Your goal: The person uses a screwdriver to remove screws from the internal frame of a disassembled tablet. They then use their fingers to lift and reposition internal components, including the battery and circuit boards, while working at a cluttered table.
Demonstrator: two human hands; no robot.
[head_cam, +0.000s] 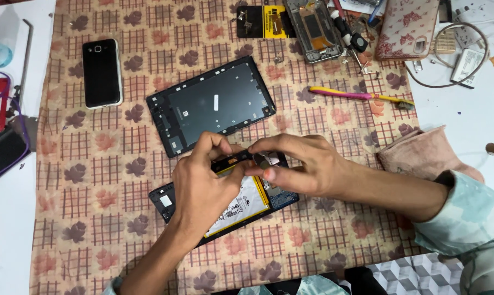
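Now both hands meet over opened tablet body point(241, 210) at near centre of patterned cloth point(94, 180). Left hand point(203, 188) pinches left end of small black strip part point(233, 160) between thumb and fingers; right hand point(299, 166) pinches its right end, fingers closed. White battery point(244, 205) exposed beneath. Detached tablet back cover point(211, 104) lies just beyond; black phone point(101, 72) far left; yellow-pink toothbrush point(361, 96) far right.

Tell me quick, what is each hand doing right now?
Left hand: closed, pinching a small black strip part.
Right hand: closed, pinching the same part's other end.
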